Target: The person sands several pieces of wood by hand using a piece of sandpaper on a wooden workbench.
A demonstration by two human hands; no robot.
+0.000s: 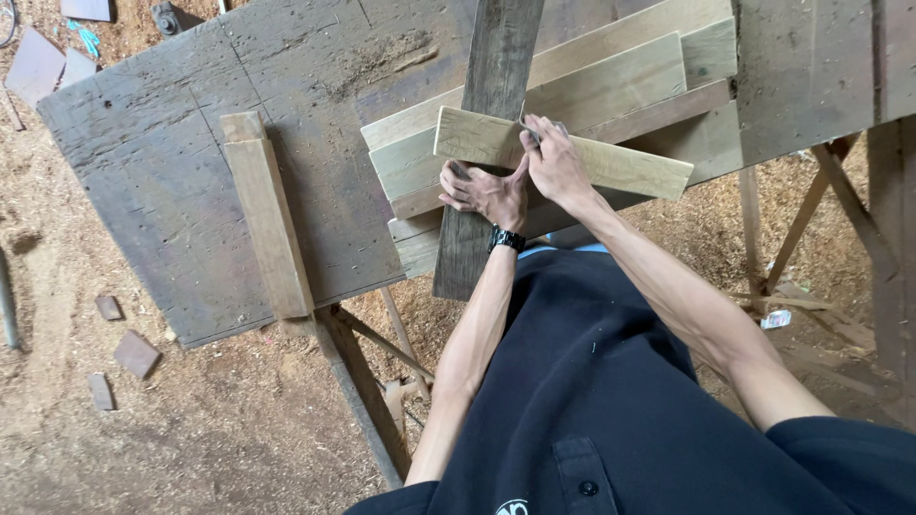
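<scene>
L hand [485, 194] lay fingers-spread flat on the pale top plank [572, 157], pinning it across the dark upright board [489, 143] at 12 o'clock on the workbench [172, 181], while R hand [555, 164] pinched a small pencil-like tool [530, 131], prob. for steady marking.

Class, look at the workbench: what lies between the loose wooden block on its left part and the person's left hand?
Only bare, worn benchtop separates the block from the left hand, in the head view.
</scene>
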